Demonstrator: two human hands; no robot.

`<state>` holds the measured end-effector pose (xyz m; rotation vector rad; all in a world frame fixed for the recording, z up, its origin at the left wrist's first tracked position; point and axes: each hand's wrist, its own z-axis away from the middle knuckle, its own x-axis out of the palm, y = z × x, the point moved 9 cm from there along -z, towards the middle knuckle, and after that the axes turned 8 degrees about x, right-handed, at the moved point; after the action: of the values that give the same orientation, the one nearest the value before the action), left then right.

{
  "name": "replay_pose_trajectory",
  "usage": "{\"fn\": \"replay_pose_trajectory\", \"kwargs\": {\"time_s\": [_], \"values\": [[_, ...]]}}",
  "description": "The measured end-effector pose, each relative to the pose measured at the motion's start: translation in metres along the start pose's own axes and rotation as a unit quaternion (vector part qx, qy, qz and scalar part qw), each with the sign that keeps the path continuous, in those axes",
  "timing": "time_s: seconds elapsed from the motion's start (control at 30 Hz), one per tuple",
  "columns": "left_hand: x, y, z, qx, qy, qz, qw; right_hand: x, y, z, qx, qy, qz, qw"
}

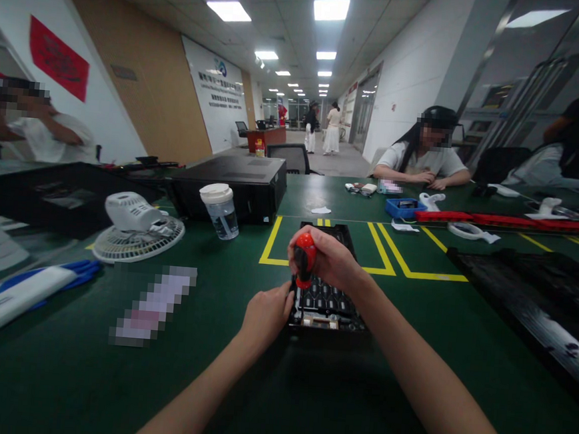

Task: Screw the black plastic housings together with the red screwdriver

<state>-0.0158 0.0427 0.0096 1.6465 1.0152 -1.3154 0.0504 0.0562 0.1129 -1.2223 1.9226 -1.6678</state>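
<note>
In the centre of the frame, the right hand (330,255) holds a red screwdriver (305,262), with fingers wrapped around its handle, above a black case (328,330) on the green bench (80,388). The left hand (266,312) is at the left edge of this case; I cannot tell if its fingers grip something. Left of centre stands a cup (221,215), near a white fan (130,212)

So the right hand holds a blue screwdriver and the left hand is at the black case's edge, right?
Not blue: the head view shows the right hand holding a red and black screwdriver. The left hand is at the black case's edge, yes.
</note>
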Motion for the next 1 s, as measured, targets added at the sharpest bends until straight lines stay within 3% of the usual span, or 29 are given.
{"fn": "replay_pose_trajectory", "kwargs": {"time_s": [1.0], "values": [[-0.0044,0.0024,0.0014,-0.001,-0.008,0.006,1.0,-0.0023,-0.0036,0.0031,-0.001,0.014,0.021,1.0]]}}
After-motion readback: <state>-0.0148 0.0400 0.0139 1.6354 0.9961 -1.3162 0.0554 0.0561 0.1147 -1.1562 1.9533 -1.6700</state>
